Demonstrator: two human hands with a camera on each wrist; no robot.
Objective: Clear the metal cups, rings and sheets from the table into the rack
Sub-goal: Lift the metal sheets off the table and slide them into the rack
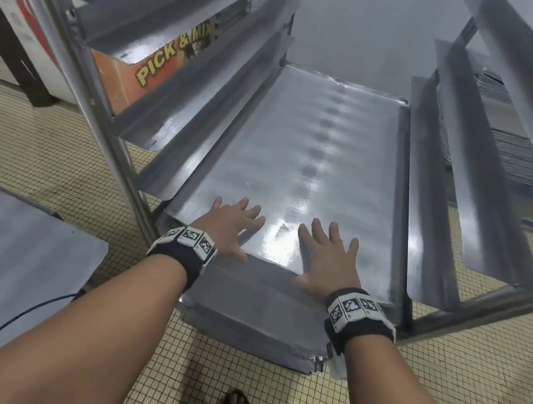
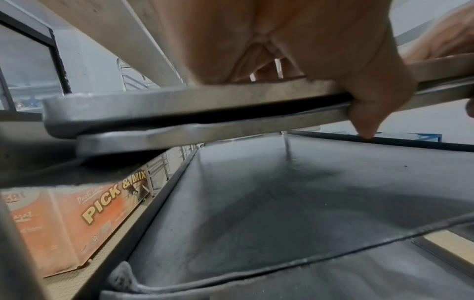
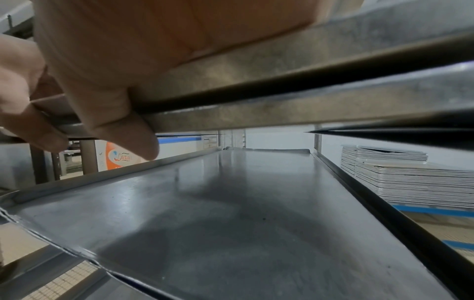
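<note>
A large metal sheet [image 1: 314, 160] lies on the runners of the steel rack [image 1: 82, 69], most of it inside. My left hand [image 1: 231, 227] and right hand [image 1: 325, 260] press flat on its near end, fingers spread and straight. In the wrist views the left thumb [image 2: 369, 113] and the right thumb [image 3: 138, 138] hang over the sheet's front edge [image 2: 179, 101]. Below it a stack of sheets [image 1: 253, 315] sticks out of the rack toward me. No cups or rings are in view.
Empty angled runners [image 1: 487, 163] rise on both sides of the rack. A metal table [image 1: 7, 256] stands at the left, with a blue cable [image 1: 4, 326] beside it. A pile of sheets [image 3: 410, 178] sits beyond the rack on the right. An orange "PICK & MIX" box [image 1: 161, 66] stands behind the rack's left side.
</note>
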